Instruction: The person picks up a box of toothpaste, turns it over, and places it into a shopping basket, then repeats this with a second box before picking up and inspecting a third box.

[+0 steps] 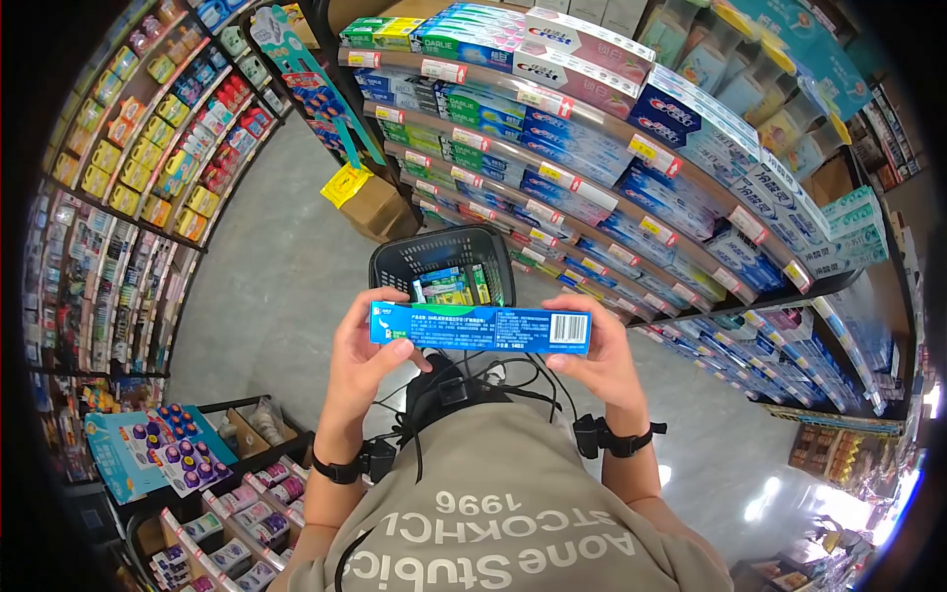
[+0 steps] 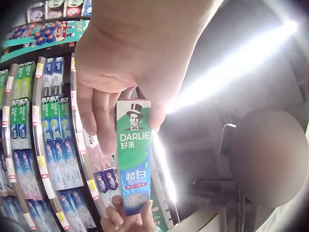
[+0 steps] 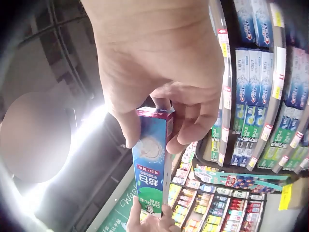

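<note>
A blue toothpaste box [image 1: 480, 329] is held level between both hands, its side with small print and a barcode facing up to the head view. My left hand [image 1: 367, 345] pinches the end on the left, thumb on the near side. The barcode end is gripped by my right hand [image 1: 598, 353]. In the left wrist view the green and blue front of the box [image 2: 134, 159] shows a man in a top hat, with the left hand [image 2: 130, 63] at that end. The right wrist view shows the right hand [image 3: 164, 82] holding the box's other end [image 3: 150, 150].
A black basket [image 1: 385, 259] with several boxes in it stands on the floor beyond the hands. Shelves of toothpaste [image 1: 577, 138] curve along the right. A cardboard box [image 1: 373, 207] stands beside the basket. More stocked shelves [image 1: 148, 128] line the left, and a display bin [image 1: 227, 533] sits lower left.
</note>
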Tool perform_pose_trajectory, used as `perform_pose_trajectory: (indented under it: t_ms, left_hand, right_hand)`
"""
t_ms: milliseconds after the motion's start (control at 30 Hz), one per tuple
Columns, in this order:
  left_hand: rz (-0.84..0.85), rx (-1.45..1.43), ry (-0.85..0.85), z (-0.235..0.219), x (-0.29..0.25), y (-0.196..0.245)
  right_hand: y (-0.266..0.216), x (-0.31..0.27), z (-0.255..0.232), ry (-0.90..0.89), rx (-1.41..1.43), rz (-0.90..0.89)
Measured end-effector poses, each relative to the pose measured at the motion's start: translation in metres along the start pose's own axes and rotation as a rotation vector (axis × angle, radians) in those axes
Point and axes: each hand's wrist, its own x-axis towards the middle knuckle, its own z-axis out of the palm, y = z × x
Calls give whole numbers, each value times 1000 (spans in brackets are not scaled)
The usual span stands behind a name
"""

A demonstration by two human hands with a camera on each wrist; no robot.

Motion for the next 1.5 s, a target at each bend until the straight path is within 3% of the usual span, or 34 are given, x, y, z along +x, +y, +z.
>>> perform_pose_trajectory:
  t_ms: [200, 500, 833, 1500]
  left_hand:
    - [15, -53, -36, 7, -2, 10]
    - [49, 152, -31, 17, -7, 17]
    - [-17, 77, -58, 21, -2, 9]
    - [-55, 13, -92, 4, 5, -5]
  right_hand:
    - [4, -7, -6, -17, -12, -11]
    - [12, -14, -11, -7, -5, -38]
    - [6, -24, -9, 93, -2, 15]
    - [-4, -16, 1, 90, -149, -74]
